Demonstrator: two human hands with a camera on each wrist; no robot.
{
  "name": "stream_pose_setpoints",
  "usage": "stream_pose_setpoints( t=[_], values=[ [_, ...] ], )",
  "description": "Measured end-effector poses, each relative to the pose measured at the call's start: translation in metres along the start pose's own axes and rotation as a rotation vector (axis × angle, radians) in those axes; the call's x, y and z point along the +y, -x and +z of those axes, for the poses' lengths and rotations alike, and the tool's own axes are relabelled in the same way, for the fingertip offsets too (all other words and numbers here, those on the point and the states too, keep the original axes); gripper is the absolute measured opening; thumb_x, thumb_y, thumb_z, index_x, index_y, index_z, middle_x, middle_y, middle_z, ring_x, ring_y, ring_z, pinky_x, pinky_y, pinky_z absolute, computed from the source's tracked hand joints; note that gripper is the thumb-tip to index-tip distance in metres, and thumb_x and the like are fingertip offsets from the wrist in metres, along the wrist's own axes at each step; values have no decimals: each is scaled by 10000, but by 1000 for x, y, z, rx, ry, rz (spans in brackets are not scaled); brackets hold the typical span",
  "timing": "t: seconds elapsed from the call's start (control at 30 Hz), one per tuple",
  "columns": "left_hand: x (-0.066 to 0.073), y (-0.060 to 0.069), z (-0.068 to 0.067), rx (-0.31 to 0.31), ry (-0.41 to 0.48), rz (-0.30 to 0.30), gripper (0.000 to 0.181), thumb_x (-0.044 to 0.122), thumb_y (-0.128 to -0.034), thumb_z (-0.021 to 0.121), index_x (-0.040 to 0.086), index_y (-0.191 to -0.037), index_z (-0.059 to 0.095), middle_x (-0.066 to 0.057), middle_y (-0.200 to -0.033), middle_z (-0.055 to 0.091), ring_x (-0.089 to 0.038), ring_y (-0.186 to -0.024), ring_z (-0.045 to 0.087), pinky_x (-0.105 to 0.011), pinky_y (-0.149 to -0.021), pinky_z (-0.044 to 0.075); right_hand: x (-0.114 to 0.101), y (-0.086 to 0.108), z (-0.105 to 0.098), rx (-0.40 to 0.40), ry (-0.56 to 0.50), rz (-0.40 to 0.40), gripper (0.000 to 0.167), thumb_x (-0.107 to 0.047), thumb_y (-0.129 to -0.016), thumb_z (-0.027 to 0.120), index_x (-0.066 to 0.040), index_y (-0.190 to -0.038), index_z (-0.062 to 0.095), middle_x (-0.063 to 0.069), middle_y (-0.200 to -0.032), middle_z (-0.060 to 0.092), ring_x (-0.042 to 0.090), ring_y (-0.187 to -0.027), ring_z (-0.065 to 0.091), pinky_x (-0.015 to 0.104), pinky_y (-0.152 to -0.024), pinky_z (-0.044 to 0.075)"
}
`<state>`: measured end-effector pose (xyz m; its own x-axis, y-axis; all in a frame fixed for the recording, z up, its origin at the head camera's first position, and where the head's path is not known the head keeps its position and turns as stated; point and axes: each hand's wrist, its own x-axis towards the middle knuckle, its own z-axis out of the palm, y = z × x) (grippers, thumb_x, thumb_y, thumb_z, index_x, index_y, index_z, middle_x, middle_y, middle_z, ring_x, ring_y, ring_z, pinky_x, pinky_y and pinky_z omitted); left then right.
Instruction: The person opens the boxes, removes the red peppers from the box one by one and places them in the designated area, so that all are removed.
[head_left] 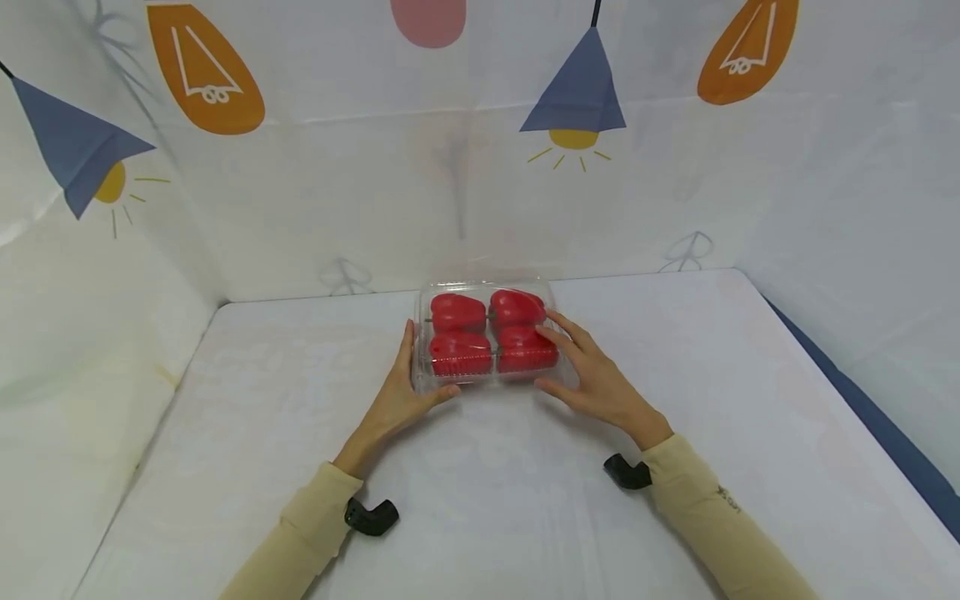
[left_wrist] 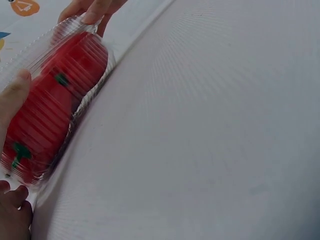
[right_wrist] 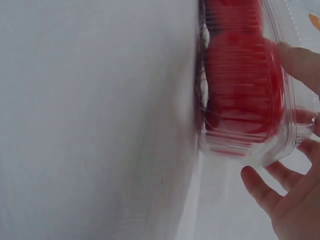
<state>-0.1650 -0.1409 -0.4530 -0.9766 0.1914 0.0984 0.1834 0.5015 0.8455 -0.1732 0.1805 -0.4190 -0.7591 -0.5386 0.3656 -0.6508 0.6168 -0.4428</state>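
A clear plastic clamshell box (head_left: 491,382) stands towards the back of the white table, with several red bell peppers (head_left: 461,353) inside. Green stems (left_wrist: 21,151) show through its ribbed side in the left wrist view. My left hand (head_left: 402,396) holds the box's left front corner, fingers along the left side and thumb at the front. At the right end, my right hand (head_left: 596,379) holds the other corner with spread, bent fingers. The right wrist view shows its thumb (right_wrist: 300,62) against the lid rim and other fingers around the corner, partly seen through the plastic.
White table cloth (head_left: 480,500) surrounds the box. Behind it rises a white sheet (head_left: 420,192) printed with lamps and bulbs, which also hangs at both sides. A black curved piece (head_left: 372,517) is fixed at the left cuff, another (head_left: 627,472) at the right.
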Motion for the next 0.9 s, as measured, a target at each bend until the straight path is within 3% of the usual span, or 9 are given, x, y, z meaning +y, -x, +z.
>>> stream_pose_setpoints(
  t=[0.17,0.37,0.57,0.9],
  values=[
    [1,0,2,-2,-8,-14,1204,475,-722,776,295,-1501,-125,3,-1599,62,-239,-1472,114,-526,-1153,214,-1,-2,2,42,64,-35,770,-287,-788,762,-124,-1434,376,45,-1523,298,207,-1401,285,434,-1071,392],
    [0,1,3,15,-20,-44,1181,496,-732,757,346,-1486,-139,4,-1596,97,-257,-1468,136,-553,-1134,232,-3,-5,4,67,49,-38,748,-269,-773,776,-110,-1407,412,74,-1492,346,253,-1368,336,490,-1056,389],
    [-1,2,4,29,-5,-56,1160,492,-743,748,365,-1485,-134,-31,-1594,103,-275,-1467,135,-580,-1124,229,-3,-7,4,48,58,-18,728,-311,-789,760,-136,-1406,415,54,-1491,350,247,-1359,348,468,-1054,403],
    [-2,2,6,25,50,-23,1133,438,-763,750,387,-1481,-125,-4,-1596,84,-245,-1473,103,-572,-1142,192,-3,-9,-7,6,32,16,722,-298,-744,800,-144,-1369,472,36,-1465,388,251,-1306,400,474,-1029,426]
  ],
)
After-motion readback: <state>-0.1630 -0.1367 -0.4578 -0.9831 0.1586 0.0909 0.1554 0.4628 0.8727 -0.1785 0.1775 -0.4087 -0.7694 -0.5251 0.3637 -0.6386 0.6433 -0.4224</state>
